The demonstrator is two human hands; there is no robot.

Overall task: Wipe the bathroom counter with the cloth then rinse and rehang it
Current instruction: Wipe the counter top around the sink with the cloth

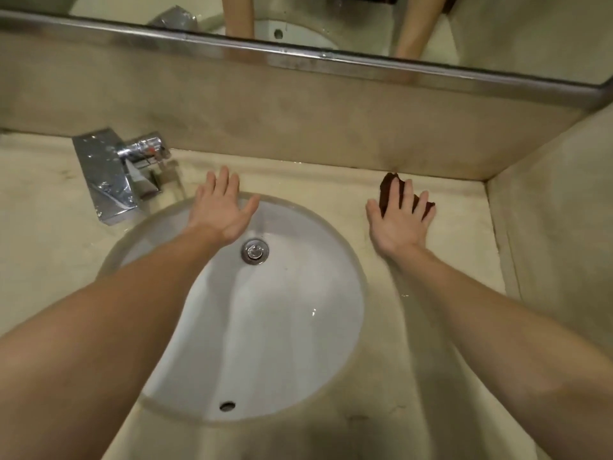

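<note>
Presently the cloth [387, 190] lies on the counter [464, 257] to the right of the sink [282, 327], close to the back wall [298, 127]. It sits directly under the right hand [403, 222], whose straight, spread fingers press it flat. The left hand [222, 209] hovers with relaxed fingers over the sink's far rim, well apart from the cloth. Only two dark edges show past the fingers, so the cloth's extent and long axis cannot be established.

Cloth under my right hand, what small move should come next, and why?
Probably draw the right hand, pressing the brown cloth flat, toward you along the counter beside the sink. The cloth lies at the back by the wall, so the stretch in front is likely not yet wiped.
</note>
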